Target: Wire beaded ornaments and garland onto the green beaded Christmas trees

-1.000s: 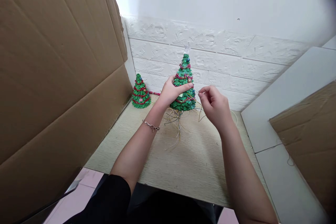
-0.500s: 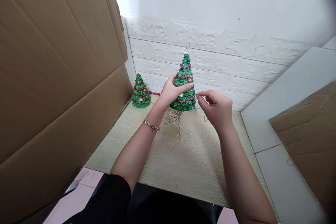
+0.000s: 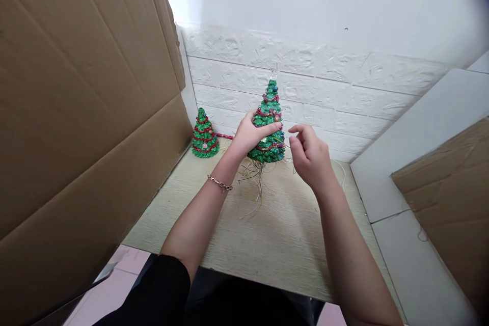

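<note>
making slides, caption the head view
Left hand holding a glittery green cone-shaped tree, right hand raised beside it.

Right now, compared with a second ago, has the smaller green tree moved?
No. Judged against the large cardboard panel, the smaller green tree stands in the same spot on the table.

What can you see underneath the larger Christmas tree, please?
A tangle of thin wires shows below the larger Christmas tree, which the left hand holds. The tree itself hides its underside.

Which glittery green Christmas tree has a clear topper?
The taller glittery green tree, held by the left hand; the shorter glittery green tree, standing left, has none.
</note>
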